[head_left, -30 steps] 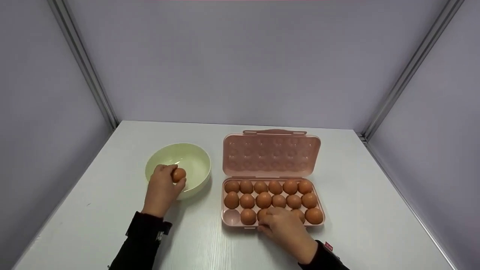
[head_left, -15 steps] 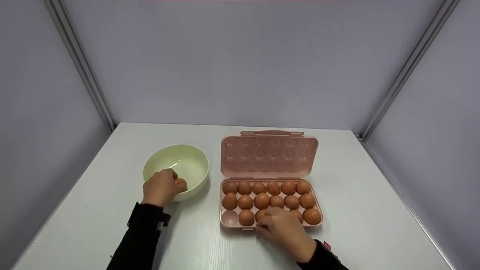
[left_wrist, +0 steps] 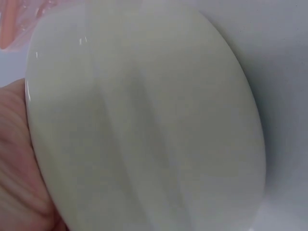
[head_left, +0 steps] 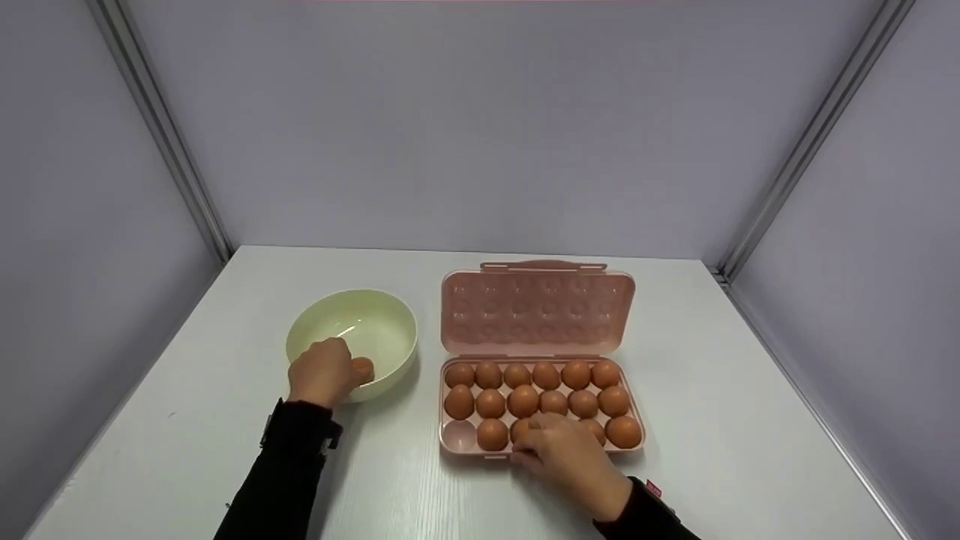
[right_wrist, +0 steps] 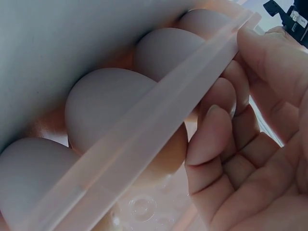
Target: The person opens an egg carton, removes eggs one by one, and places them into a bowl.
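My left hand [head_left: 322, 373] reaches over the near rim of a pale green bowl [head_left: 386, 319] and holds a brown egg [head_left: 363, 368] low inside it. Its fingertips are hidden behind the hand. In the left wrist view the bowl's outer wall [left_wrist: 144, 120] fills most of the picture, with the palm [left_wrist: 21, 168] beside the rim. My right hand [head_left: 570, 457] grips the front edge of a pink egg carton [head_left: 536, 311], thumb at the rim and fingers over the front row. Brown eggs [head_left: 524, 402] sit in three rows; the front left hollow [head_left: 459, 435] shows bare plastic.
The carton's lid stands open at the back, leaning away from the eggs. Both containers rest on a white table [head_left: 420, 495] with a strip of tabletop between them. Grey panels [head_left: 480, 135] enclose the table at the back and sides.
My left hand has lowered the egg from above the bowl down into it. The right hand stays in place at the carton's front edge.
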`<state>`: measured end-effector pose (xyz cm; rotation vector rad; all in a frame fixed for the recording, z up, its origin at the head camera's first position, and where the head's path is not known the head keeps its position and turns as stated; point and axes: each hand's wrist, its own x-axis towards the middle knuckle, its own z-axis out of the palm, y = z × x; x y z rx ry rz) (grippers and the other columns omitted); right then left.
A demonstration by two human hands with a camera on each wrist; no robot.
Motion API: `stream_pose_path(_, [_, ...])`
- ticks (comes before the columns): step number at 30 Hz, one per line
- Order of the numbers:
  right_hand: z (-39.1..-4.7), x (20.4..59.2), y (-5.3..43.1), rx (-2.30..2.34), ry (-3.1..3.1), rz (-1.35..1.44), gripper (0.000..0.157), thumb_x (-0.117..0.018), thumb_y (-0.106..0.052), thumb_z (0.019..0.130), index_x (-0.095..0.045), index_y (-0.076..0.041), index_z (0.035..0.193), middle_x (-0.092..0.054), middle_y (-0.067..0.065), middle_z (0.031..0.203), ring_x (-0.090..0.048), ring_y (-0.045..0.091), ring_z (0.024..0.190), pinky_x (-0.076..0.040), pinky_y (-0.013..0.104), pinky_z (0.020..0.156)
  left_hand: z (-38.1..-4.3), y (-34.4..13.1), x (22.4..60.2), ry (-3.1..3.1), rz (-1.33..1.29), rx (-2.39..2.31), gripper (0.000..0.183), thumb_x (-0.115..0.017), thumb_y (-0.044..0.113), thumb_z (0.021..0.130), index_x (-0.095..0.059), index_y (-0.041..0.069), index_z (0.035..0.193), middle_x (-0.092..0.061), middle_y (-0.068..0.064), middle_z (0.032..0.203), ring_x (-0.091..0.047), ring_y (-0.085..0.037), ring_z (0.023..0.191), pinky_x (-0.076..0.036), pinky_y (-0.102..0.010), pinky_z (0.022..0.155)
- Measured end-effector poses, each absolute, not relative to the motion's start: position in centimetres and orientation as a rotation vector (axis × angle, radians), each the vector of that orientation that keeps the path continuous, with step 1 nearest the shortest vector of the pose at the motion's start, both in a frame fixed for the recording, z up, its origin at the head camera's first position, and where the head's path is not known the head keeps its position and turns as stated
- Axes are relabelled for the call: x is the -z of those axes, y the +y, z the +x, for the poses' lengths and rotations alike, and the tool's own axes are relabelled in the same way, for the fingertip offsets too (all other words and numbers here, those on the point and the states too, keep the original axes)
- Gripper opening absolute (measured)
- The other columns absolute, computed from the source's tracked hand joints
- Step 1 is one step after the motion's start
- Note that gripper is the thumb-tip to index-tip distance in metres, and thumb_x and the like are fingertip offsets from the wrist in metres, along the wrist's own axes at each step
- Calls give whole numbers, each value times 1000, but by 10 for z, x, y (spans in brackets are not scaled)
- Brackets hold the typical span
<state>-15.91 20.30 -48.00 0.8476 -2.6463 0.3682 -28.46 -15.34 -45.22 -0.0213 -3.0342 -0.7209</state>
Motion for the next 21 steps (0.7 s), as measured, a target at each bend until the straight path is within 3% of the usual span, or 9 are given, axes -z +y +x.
stream_pose_path(9, [-159,482,203,-367,-2595,866,11,-88,-26,85,-80,-22,79,-62,-9,74,-59,8,75,-50,27,68,-281,-153,452,-2961,-18,770,41,-65,17,76,-28,19,60,-26,6,62,-32,-18,61,-26,-33,53])
stream_pose_path(12, [-159,482,203,-368,-2596,866,11,-89,-25,85,-80,-23,78,-61,-9,73,-57,8,72,-48,26,66,-281,-154,455,-2939,-9,781,30,-73,19,79,-47,9,67,-45,-2,64,-46,-22,62,-39,-38,54])
stream_pose_path(15, [-159,481,202,-369,-2596,867,11,-89,-25,85,-80,-23,78,-60,-9,73,-56,7,71,-47,25,64,-279,-154,459,-2880,-10,798,33,-81,24,82,-67,-4,92,-70,-19,79,-67,-34,71,-54,-50,63])
stream_pose_path(17, [-158,481,203,-369,-2593,870,11,-89,-25,84,-80,-22,78,-60,-9,73,-55,7,71,-47,25,64,-278,-153,462,-2815,-23,786,43,-83,28,85,-71,-8,105,-76,-26,91,-74,-43,80,-59,-57,70])
stream_pose_path(21, [-158,481,203,-379,-2578,878,11,-90,-23,83,-80,-22,78,-60,-9,72,-56,6,71,-47,24,64,-274,-148,465,-2667,-83,694,44,-84,30,88,-74,-8,108,-77,-29,96,-73,-51,86,-58,-62,75])
